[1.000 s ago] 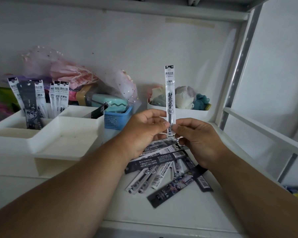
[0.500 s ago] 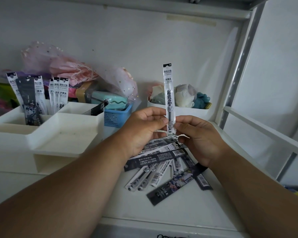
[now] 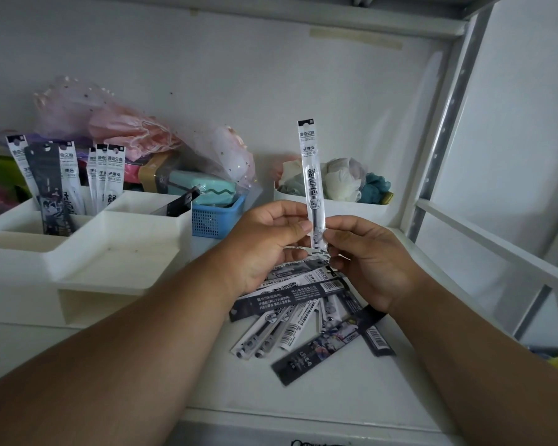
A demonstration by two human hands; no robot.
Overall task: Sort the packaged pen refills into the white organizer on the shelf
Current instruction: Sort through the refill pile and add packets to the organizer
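Note:
A white packaged pen refill (image 3: 310,169) stands upright in mid-air above the shelf. My left hand (image 3: 264,243) and my right hand (image 3: 364,262) both pinch its lower end between thumb and fingers. Under my hands lies a loose pile of packaged refills (image 3: 303,320), some white, some black. The white organizer (image 3: 116,252) sits at the left of the shelf. Several white refills (image 3: 107,175) and a black one (image 3: 50,194) stand in its back compartments, and another black pack (image 3: 178,204) leans in the right back compartment.
A blue mesh basket (image 3: 213,220) with a teal case stands behind the organizer, next to pink bags (image 3: 126,130). A white tub (image 3: 345,209) with soft items sits at the back right. The shelf's metal upright (image 3: 445,117) and a white rail (image 3: 496,239) bound the right side.
The upright refill and both hands holding it have stayed nearly in place, drifting only slightly. The pile and the organizer are unchanged.

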